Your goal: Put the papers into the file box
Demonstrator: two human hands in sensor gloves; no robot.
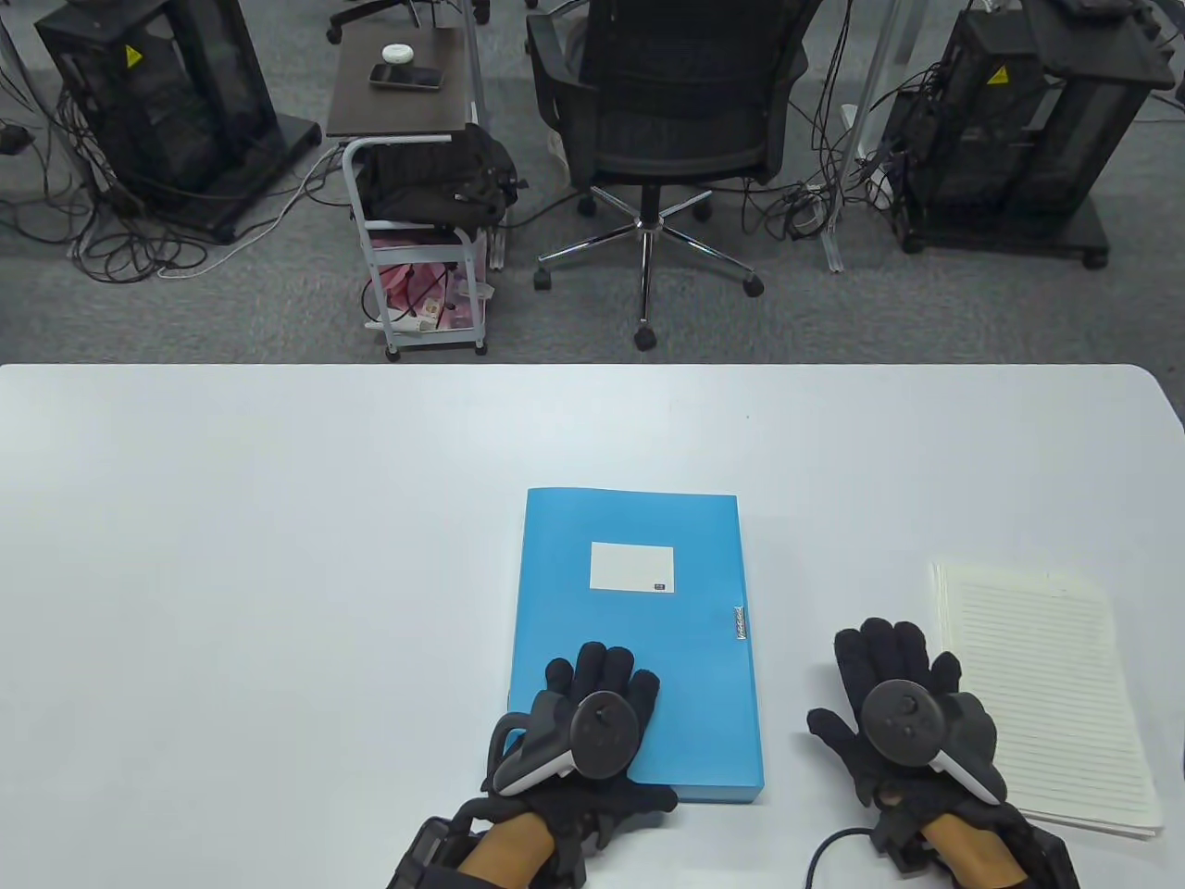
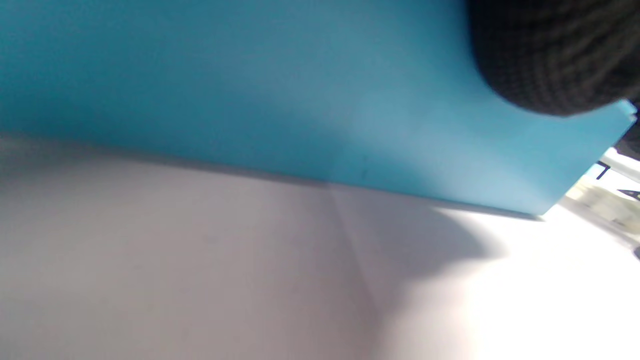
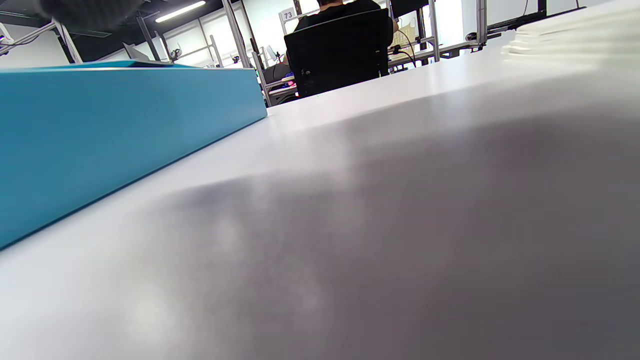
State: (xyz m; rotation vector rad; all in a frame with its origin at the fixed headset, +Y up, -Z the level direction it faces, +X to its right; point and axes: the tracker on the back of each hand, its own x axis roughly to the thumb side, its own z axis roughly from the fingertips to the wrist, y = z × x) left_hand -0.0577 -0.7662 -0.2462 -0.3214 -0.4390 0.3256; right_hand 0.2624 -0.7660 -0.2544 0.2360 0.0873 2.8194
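A white table point(image 1: 278, 556) carries a closed blue file box point(image 1: 639, 593) and stacked lined papers point(image 1: 1046, 685).

Black knit gloves on left hand point(image 1: 592, 732) and right hand point(image 1: 903, 718), dark grey-and-white trackers strapped on, black wrist units, black cable

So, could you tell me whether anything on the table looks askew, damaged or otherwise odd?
Nothing stands out. The blue file box lies flat and closed on the white table, its corners intact, with the left hand resting on its near end. The stack of lined papers sits slightly angled beside the right hand, sheets roughly aligned.
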